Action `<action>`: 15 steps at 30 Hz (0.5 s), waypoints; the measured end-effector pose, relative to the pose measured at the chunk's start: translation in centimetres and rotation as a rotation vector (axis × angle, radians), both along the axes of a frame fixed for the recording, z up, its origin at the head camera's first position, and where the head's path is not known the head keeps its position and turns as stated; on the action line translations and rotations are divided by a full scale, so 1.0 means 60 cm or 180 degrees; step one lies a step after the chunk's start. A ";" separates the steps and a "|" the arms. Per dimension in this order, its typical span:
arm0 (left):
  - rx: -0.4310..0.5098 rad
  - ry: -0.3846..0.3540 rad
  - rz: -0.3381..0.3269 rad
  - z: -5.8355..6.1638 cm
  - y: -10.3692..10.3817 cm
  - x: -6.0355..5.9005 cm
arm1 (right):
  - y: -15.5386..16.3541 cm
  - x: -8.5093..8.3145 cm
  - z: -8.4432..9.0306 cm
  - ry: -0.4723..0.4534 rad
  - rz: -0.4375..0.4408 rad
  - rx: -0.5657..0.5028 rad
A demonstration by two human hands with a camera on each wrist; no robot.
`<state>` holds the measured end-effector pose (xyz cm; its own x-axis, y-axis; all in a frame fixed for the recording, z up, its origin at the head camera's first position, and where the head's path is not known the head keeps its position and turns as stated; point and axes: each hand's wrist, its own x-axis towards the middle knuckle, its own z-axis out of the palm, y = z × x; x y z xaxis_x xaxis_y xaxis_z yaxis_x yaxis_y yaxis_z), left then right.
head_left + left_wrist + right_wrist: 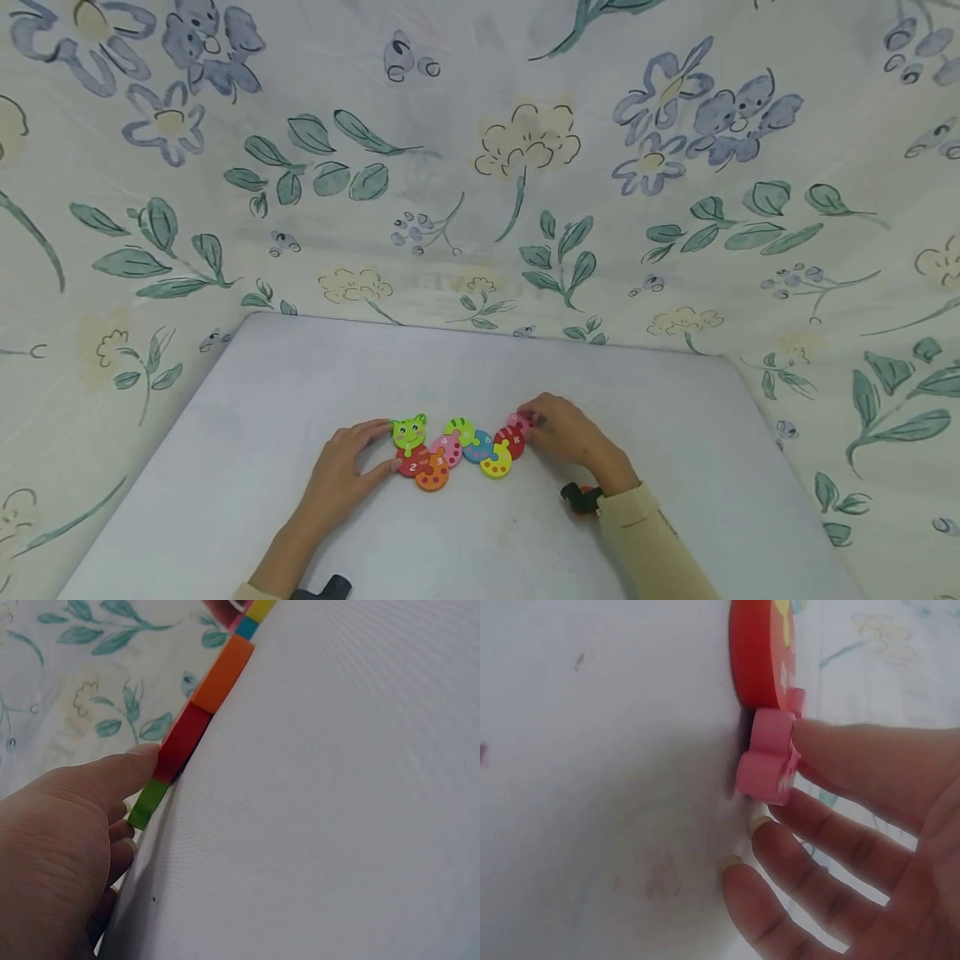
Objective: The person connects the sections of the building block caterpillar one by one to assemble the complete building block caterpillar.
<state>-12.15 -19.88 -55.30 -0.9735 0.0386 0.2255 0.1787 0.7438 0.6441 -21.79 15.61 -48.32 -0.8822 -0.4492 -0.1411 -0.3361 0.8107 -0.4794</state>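
A caterpillar number puzzle (pixel 447 451) lies on the white table, its round coloured pieces joined in a wavy row. At its left end is a smiling green head piece (pixel 408 432), with a red piece (pixel 412 462) below it. My left hand (pixel 339 467) touches this end, thumb against the red piece's edge and fingertips by the green head. At the right end, my right hand (pixel 567 429) pinches the pink tail piece (pixel 769 756) between thumb and index finger. The other fingers are spread in the right wrist view. A red piece (pixel 757 656) adjoins the tail.
The white table (pixel 480 542) meets a flower-patterned cloth (pixel 450 167) along its back edge. A black strap fitting (pixel 581 498) sits by the right wrist, another black fitting (pixel 330 588) by the left wrist.
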 end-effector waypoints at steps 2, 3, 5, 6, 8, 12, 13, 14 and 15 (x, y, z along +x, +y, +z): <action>-0.0001 -0.0001 0.0000 0.000 0.000 0.000 | -0.002 0.001 -0.001 0.0029 -0.0005 0.0032; 0.0001 0.0000 0.0000 0.000 0.000 0.000 | -0.003 0.001 -0.001 0.0045 -0.0006 0.0054; 0.0001 0.0002 -0.0001 0.000 0.000 0.000 | -0.004 0.001 -0.002 0.0065 -0.0010 0.0085; 0.0003 0.0001 -0.0002 0.000 0.000 0.000 | -0.005 0.002 -0.002 0.0075 -0.0005 0.0102; 0.0004 -0.0005 -0.0003 -0.001 0.000 0.000 | -0.003 0.002 -0.002 0.0089 0.0005 0.0114; 0.0012 -0.0012 -0.0005 0.000 0.000 0.000 | 0.004 0.004 -0.004 0.0074 -0.0028 0.0150; 0.0006 -0.0011 -0.0006 0.000 0.000 0.000 | 0.007 0.005 -0.004 0.0074 -0.0039 0.0153; 0.0003 -0.0012 -0.0004 0.000 -0.001 0.000 | 0.011 0.006 -0.004 0.0064 -0.0064 0.0149; 0.0002 -0.0014 -0.0004 0.000 -0.001 0.000 | 0.014 0.008 -0.003 0.0042 -0.0091 0.0131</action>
